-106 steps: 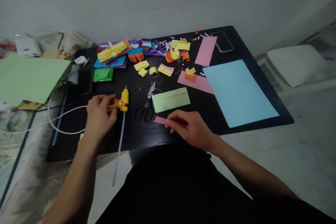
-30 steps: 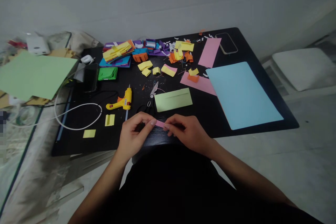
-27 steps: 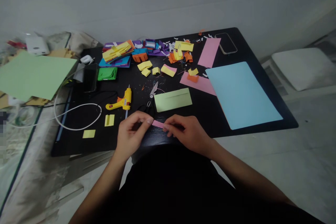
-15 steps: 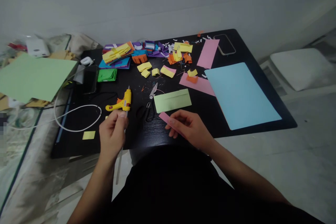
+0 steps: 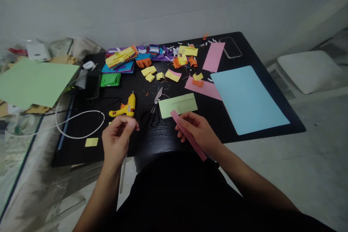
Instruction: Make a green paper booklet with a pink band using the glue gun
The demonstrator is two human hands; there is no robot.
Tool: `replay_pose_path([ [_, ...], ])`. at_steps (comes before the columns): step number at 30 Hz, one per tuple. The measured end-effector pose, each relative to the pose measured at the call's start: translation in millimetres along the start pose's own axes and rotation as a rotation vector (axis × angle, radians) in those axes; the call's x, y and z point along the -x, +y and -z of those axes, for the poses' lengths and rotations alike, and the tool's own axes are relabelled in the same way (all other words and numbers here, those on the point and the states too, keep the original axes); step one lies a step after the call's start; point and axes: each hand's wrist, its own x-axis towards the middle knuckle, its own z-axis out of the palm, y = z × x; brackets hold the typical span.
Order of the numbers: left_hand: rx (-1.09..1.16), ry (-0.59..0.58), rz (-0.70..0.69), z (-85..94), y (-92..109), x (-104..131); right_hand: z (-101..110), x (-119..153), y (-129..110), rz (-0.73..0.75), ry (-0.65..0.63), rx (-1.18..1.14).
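A long pink paper strip [image 5: 193, 142] is pinched between the thumb and fingers of my right hand [image 5: 198, 130]. Its upper end overlaps the near edge of a folded light-green paper [image 5: 178, 104] in view, and its lower end hangs toward my lap. My left hand [image 5: 117, 136] is curled at the table's front, thumb against the forefinger, with nothing visible in it. Just beyond lies a yellow glue gun [image 5: 129, 106], with a pale stick [image 5: 123, 177] running below the hand. Between the hands, farther back, are scissors [image 5: 158, 96] and black-handled pliers [image 5: 154, 116].
Folded paper bundles [image 5: 122, 58] and coloured scraps [image 5: 185, 59] cover the back of the black table [image 5: 152, 141]. Light-blue sheets [image 5: 250, 101] lie on the right, near a phone [image 5: 230, 48]. A white cable [image 5: 78, 137] loops at left; a white stool [image 5: 308, 70] stands at right.
My left hand has shifted slightly right, its fingertips now clear of the stick. The pink strip in my right hand has turned, showing more of its length. The view has moved slightly.
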Motion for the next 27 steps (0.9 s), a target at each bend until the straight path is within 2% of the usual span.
replay_pose_path([
  [6, -0.044, 0.004, -0.017, -2.5, 8, 8, 0, 2, 7, -0.013, -0.037, 0.029],
  [9, -0.101, -0.017, -0.093, -7.6, 9, 9, 1, 2, 8, -0.023, -0.047, 0.022],
  [14, -0.232, -0.212, -0.176, -15.7, -6, 2, -1, 2, 7, -0.009, -0.074, 0.093],
  [16, -0.258, -0.25, -0.191, -17.1, -9, 2, -2, 3, 7, -0.005, -0.087, 0.129],
  [18, -0.223, -0.236, -0.189, -17.5, -7, 4, -4, 3, 7, -0.004, -0.102, 0.161],
  [23, -0.2, -0.232, -0.042, -18.5, 5, 13, -6, 2, 9, 0.015, -0.118, 0.234],
  [27, -0.204, -0.21, -0.131, -24.9, 2, 13, -7, 3, 8, 0.015, -0.131, 0.316],
])
